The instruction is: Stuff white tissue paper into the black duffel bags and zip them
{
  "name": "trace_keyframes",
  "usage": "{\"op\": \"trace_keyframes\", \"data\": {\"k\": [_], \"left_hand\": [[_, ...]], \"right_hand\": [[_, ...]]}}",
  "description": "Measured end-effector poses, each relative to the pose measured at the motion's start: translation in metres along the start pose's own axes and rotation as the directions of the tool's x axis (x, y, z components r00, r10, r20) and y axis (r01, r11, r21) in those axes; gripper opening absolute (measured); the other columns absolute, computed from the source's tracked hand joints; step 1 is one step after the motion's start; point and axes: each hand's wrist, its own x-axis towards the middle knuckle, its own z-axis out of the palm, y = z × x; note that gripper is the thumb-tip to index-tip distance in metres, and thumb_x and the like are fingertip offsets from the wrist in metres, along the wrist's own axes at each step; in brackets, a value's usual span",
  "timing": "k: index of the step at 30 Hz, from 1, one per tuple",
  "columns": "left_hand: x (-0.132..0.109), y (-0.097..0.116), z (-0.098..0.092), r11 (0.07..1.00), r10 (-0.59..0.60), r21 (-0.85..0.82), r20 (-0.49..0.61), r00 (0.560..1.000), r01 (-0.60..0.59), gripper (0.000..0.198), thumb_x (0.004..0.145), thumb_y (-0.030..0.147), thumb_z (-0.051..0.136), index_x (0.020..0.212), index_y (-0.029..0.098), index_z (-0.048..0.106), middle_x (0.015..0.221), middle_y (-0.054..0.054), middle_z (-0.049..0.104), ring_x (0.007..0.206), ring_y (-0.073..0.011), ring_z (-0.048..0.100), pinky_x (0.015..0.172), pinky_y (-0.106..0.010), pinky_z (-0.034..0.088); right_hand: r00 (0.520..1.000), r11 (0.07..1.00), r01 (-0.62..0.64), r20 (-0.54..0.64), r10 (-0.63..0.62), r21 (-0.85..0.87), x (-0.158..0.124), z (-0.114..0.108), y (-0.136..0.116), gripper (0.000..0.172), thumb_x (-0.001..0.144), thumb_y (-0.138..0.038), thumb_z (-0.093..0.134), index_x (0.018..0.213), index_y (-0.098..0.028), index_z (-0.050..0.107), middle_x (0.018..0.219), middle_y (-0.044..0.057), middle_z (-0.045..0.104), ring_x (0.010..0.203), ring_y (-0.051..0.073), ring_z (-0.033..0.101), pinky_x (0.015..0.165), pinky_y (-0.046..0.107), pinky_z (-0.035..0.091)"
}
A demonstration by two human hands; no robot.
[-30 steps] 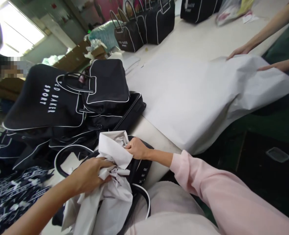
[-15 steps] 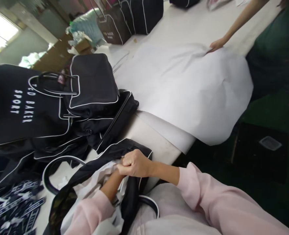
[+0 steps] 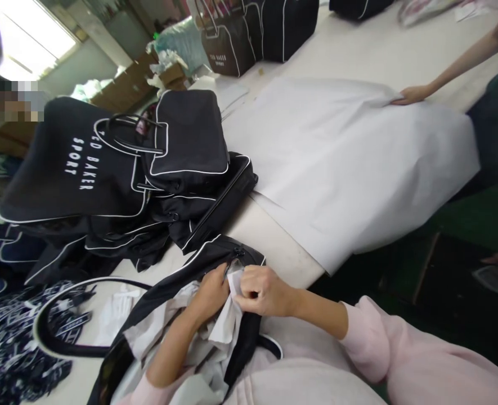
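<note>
"In the head view, where's the black bag (image 3: 246,334)?"

"At the near edge of the pale table (image 3: 282,236), close against the person's lap (image 3: 312,371), its mouth open and crammed with crumpled white paper (image 3: 225,326)."

"And the grip?"

"The right hand (image 3: 263,289) is curled closed, pinching a fold of that paper at the opening. The left hand (image 3: 210,292) reaches in among the paper; its fingertips are hidden, so I can't tell how tightly it's closed."

"What else is on the table?"

"A pile of bags (image 3: 71,163) on the left, a heap of dark strips (image 3: 21,343) nearer, and a wide white sheet (image 3: 350,163) hanging over the edge, another person's hand (image 3: 413,94) on it."

"The room?"

"Bright window (image 3: 35,36) upper left, brown boxes (image 3: 128,84) below it, dark green floor (image 3: 463,211) at right."
</note>
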Motion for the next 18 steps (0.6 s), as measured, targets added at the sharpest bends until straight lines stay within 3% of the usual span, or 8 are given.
{"op": "trace_keyframes", "data": {"k": [1, 3, 6, 8, 11, 13, 15, 18], "left_hand": [[-0.011, -0.001, -0.004, 0.993, 0.116, 0.032, -0.080, 0.990, -0.114, 0.037, 0.095, 0.019, 0.038, 0.123, 0.011, 0.061, 0.126, -0.014, 0.060, 0.120, -0.0255, 0.055, 0.106, -0.039, 0.041], [-0.030, -0.003, -0.017, 0.946, 0.311, 0.193, -0.307, 0.900, -0.261, 0.037, 0.094, 0.014, 0.035, 0.121, 0.014, 0.061, 0.129, -0.013, 0.056, 0.119, -0.0223, 0.054, 0.106, -0.035, 0.041], [-0.031, -0.009, -0.038, 0.825, 0.377, 0.564, -0.503, 0.778, -0.035, 0.023, 0.092, 0.021, 0.049, 0.110, 0.014, 0.061, 0.113, -0.014, 0.057, 0.104, -0.0287, 0.054, 0.091, -0.040, 0.046], [-0.014, -0.016, -0.048, 0.666, 0.359, 0.732, -0.482, 0.799, 0.143, 0.021, 0.087, 0.020, 0.056, 0.107, 0.013, 0.059, 0.102, -0.015, 0.055, 0.096, -0.0328, 0.052, 0.080, -0.043, 0.045], [0.016, -0.030, -0.060, 0.526, 0.381, 0.838, -0.387, 0.840, 0.147, 0.017, 0.091, 0.015, 0.046, 0.102, 0.013, 0.058, 0.095, -0.014, 0.054, 0.090, -0.0316, 0.051, 0.073, -0.040, 0.041], [0.027, -0.036, -0.069, 0.508, 0.409, 0.854, -0.354, 0.841, 0.112, 0.021, 0.094, 0.013, 0.039, 0.099, 0.014, 0.059, 0.094, -0.013, 0.055, 0.090, -0.0290, 0.052, 0.072, -0.038, 0.040], [0.028, -0.038, -0.078, 0.520, 0.424, 0.849, -0.347, 0.836, 0.089, 0.023, 0.096, 0.014, 0.036, 0.094, 0.015, 0.059, 0.089, -0.010, 0.056, 0.087, -0.0259, 0.053, 0.069, -0.036, 0.040], [0.019, -0.036, -0.089, 0.501, 0.493, 0.865, -0.302, 0.816, 0.018, 0.028, 0.098, 0.014, 0.031, 0.091, 0.016, 0.059, 0.085, -0.008, 0.056, 0.082, -0.0240, 0.054, 0.070, -0.036, 0.039]], "right_hand": [[0.999, 0.999, -0.036, 0.012, 0.036, -0.015, 0.003, 0.000, -0.001, 0.033, 0.083, -0.021, 0.061, 0.060, -0.018, 0.038, 0.060, -0.003, 0.046, 0.062, 0.010, 0.042, 0.068, 0.026, 0.037], [0.993, 0.991, -0.100, 0.054, 0.105, -0.087, 0.012, 0.004, -0.002, 0.013, 0.081, -0.021, 0.065, 0.076, -0.017, 0.053, 0.077, -0.001, 0.057, 0.075, 0.012, 0.050, 0.076, 0.025, 0.041], [0.976, 0.947, -0.112, 0.148, 0.162, -0.300, 0.033, 0.017, -0.003, 0.012, 0.083, -0.018, 0.061, 0.094, -0.015, 0.061, 0.094, 0.005, 0.059, 0.088, 0.017, 0.054, 0.085, 0.029, 0.044], [0.964, 0.895, -0.068, 0.204, 0.174, -0.441, 0.047, 0.025, -0.007, 0.009, 0.086, -0.016, 0.056, 0.092, -0.013, 0.063, 0.097, 0.009, 0.058, 0.092, 0.020, 0.053, 0.089, 0.033, 0.045], [0.964, 0.841, 0.064, 0.252, 0.088, -0.537, 0.063, 0.037, -0.017, 0.016, 0.090, -0.012, 0.049, 0.091, -0.008, 0.065, 0.107, 0.017, 0.058, 0.102, 0.025, 0.052, 0.093, 0.038, 0.046], [0.937, 0.841, 0.187, 0.349, 0.002, -0.507, 0.069, 0.048, -0.024, 0.020, 0.091, -0.011, 0.047, 0.091, -0.007, 0.066, 0.107, 0.017, 0.060, 0.102, 0.025, 0.055, 0.090, 0.038, 0.049], [0.861, 0.868, 0.252, 0.508, 0.001, -0.428, 0.074, 0.063, -0.026, 0.020, 0.090, -0.011, 0.048, 0.088, -0.009, 0.068, 0.093, 0.013, 0.065, 0.091, 0.024, 0.060, 0.078, 0.035, 0.052], [0.775, 0.895, 0.118, 0.603, 0.188, -0.430, 0.084, 0.085, -0.015, 0.017, 0.084, -0.011, 0.054, 0.078, -0.011, 0.070, 0.073, 0.010, 0.067, 0.074, 0.023, 0.065, 0.064, 0.033, 0.053]]}}
